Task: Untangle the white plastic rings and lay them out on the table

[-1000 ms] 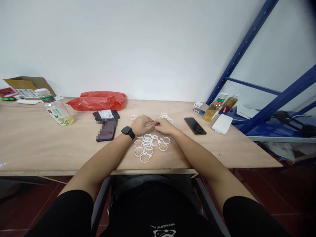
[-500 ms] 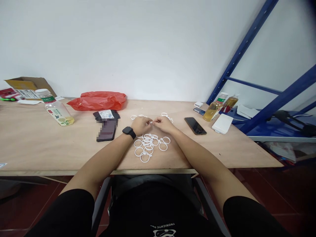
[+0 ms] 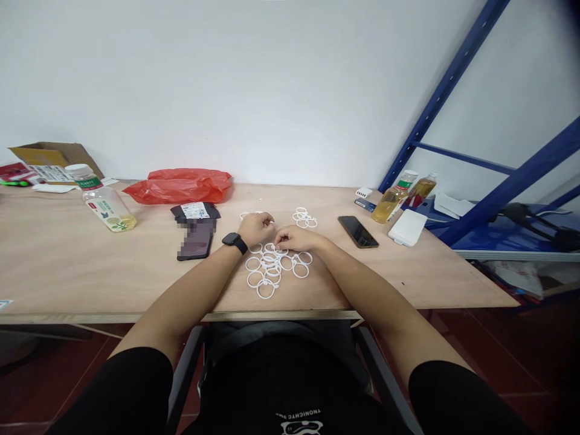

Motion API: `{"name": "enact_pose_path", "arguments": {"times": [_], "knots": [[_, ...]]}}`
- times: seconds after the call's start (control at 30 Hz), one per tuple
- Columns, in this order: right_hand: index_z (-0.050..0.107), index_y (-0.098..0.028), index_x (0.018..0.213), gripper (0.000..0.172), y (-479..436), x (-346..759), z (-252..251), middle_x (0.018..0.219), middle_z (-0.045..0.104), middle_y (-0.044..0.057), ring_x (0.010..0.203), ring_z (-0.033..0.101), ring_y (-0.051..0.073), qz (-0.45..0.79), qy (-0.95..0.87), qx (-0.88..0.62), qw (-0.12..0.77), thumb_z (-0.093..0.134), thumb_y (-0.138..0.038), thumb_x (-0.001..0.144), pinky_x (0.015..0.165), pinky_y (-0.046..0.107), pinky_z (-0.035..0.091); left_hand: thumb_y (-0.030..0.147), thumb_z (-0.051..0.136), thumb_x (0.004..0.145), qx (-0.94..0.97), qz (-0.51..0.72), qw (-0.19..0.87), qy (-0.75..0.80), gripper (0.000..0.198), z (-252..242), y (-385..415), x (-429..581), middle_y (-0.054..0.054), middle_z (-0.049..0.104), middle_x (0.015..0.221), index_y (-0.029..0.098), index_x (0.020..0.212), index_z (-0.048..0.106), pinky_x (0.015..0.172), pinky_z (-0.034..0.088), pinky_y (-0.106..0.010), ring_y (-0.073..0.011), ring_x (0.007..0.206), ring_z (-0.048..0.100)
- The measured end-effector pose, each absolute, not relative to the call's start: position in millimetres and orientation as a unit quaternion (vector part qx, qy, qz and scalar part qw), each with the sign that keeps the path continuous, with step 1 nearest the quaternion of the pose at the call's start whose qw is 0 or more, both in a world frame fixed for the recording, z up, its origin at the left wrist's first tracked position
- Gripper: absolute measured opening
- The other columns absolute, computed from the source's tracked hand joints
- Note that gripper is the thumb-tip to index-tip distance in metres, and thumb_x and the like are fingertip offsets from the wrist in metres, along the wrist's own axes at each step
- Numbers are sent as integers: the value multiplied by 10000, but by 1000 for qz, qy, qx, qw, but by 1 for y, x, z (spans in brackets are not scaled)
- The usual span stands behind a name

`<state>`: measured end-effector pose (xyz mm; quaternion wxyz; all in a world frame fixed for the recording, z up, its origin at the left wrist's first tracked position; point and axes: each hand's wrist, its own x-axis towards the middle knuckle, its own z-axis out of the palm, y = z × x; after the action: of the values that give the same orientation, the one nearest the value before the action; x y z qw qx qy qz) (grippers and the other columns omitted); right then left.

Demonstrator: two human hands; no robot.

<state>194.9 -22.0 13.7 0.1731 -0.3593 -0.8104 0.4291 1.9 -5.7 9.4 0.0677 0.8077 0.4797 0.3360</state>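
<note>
Several thin white rings [image 3: 266,289] lie in a loose pile on the wooden table, in front of both hands. My left hand [image 3: 256,228], with a black watch on its wrist, is closed above the far left of the pile; a small white bit shows at its fingertips. Fingers pinched, my right hand [image 3: 292,238] touches a ring at the pile's far edge. A smaller group of white rings [image 3: 304,218] lies beyond my right hand. More rings [image 3: 247,214] are partly hidden behind my left hand.
Left of the hands are a red plastic bag [image 3: 181,186], a dark packet [image 3: 196,211], a dark pixelated item [image 3: 199,238] and a bottle [image 3: 106,202]. To the right are a phone [image 3: 358,231], a white box [image 3: 407,227] and a yellow drink bottle [image 3: 392,199].
My right hand has come away from my left hand, moving toward me and down to the pile. My left hand has shifted slightly left. The far right rings are now more visible.
</note>
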Motion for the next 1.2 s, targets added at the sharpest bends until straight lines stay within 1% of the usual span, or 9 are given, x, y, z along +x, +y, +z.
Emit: {"name": "enact_pose_path", "arguments": {"times": [0.13, 0.23, 0.37, 0.43, 0.53, 0.63, 0.97, 1.1, 1.2], "knots": [[699, -156, 760, 91, -15, 198, 8, 713, 702, 2, 635, 615, 108, 446, -780, -372, 231, 706, -218, 694, 589, 203, 465, 218, 544, 743, 803, 345, 86, 478, 246, 10, -6, 0, -28, 725, 762, 174, 899, 729, 686, 493, -263, -163, 695, 642], [652, -152, 751, 120, -7, 203, 5, 680, 671, -18, 604, 593, 89, 485, -733, -380, 287, 726, -189, 664, 568, 191, 459, 221, 546, 745, 810, 348, 84, 465, 228, 9, -4, -1, -30, 726, 769, 174, 874, 728, 692, 491, -267, -165, 702, 642], [651, -167, 992, 349, 0, 213, 8, 681, 614, -59, 460, 478, 39, 516, -679, -389, 348, 748, -172, 656, 418, 159, 366, 218, 547, 746, 820, 350, 85, 446, 234, 7, -2, -2, -30, 727, 772, 171, 887, 729, 721, 496, -276, -166, 714, 648], [637, -180, 1092, 409, 0, 217, 11, 654, 586, -68, 423, 457, 41, 525, -666, -397, 351, 729, -189, 694, 391, 167, 376, 224, 557, 744, 821, 348, 89, 443, 238, 6, -2, -2, -28, 724, 763, 170, 900, 729, 724, 499, -276, -165, 711, 649], [642, -163, 1065, 319, 1, 220, 11, 556, 547, -70, 423, 494, 70, 529, -649, -418, 351, 675, -197, 749, 424, 193, 452, 243, 569, 755, 823, 351, 85, 439, 218, 6, -2, -2, -29, 724, 766, 175, 886, 728, 743, 501, -282, -166, 719, 650], [646, -155, 1003, 241, 3, 220, 7, 500, 534, -67, 417, 500, 78, 524, -641, -436, 351, 655, -193, 765, 437, 194, 461, 242, 570, 757, 825, 352, 74, 436, 210, 5, -2, -2, -34, 728, 788, 179, 876, 731, 768, 502, -296, -173, 736, 649], [648, -165, 1005, 228, 7, 217, 3, 833, 675, 27, 529, 558, 66, 511, -605, -438, 425, 586, -213, 790, 474, 182, 445, 219, 533, 773, 826, 339, 86, 442, 241, 4, 1, -4, -46, 741, 855, 171, 878, 744, 769, 500, -295, -180, 771, 647], [656, -174, 1018, 257, 10, 215, -1, 867, 674, 27, 537, 562, 66, 493, -619, -441, 424, 567, -212, 780, 486, 189, 447, 226, 527, 791, 839, 314, 97, 434, 250, 5, 0, -2, -43, 743, 865, 177, 893, 751, 746, 495, -285, -175, 760, 651], [658, -167, 1002, 265, 12, 215, -3, 817, 662, 20, 526, 551, 70, 494, -621, -439, 421, 544, -198, 766, 476, 186, 434, 202, 509, 787, 847, 298, 112, 426, 290, 4, -1, -1, -47, 743, 892, 168, 943, 752, 751, 498, -288, -175, 767, 654]]}}
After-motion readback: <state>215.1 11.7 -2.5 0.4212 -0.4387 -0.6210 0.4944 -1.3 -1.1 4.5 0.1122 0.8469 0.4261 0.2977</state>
